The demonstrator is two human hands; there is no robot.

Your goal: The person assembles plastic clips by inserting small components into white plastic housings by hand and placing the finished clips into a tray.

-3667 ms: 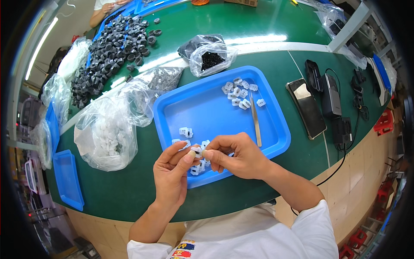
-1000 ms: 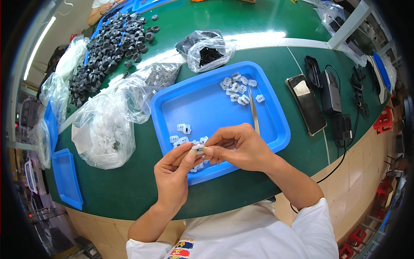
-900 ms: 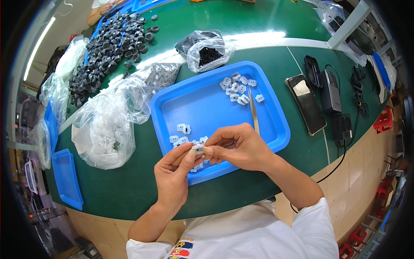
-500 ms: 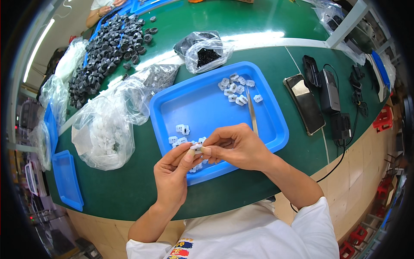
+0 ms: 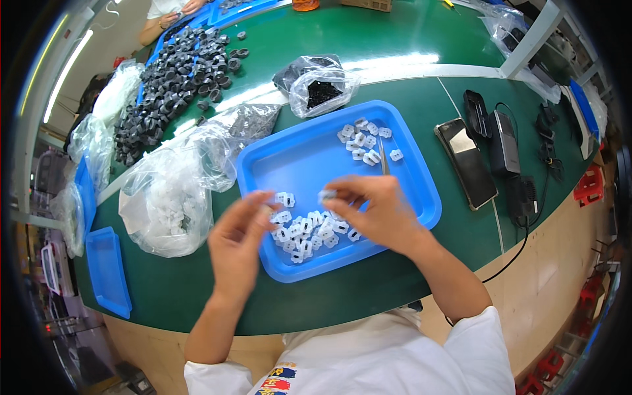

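Note:
My right hand is over the blue tray, pinching a small white plastic piece between thumb and fingers. At the tray's left side hovers my left hand, its fingers bent and smeared by motion. Whether its fingertips hold anything does not show. Below and between the hands lies a loose heap of similar white plastic pieces, some with dark slots. A second group of white pieces sits in the tray's far right corner. Metal tweezers lie beside that group, partly hidden by my right hand.
Left of the tray stand a clear bag of white parts and a small blue tray. Beyond are a bag of black parts and a grey cap heap. A phone lies right. Another person's hand is far left.
My hands have moved apart from their meeting point over the tray. The white piece between them has gone right with my right hand; my left hand has shifted left. The view has tilted slightly.

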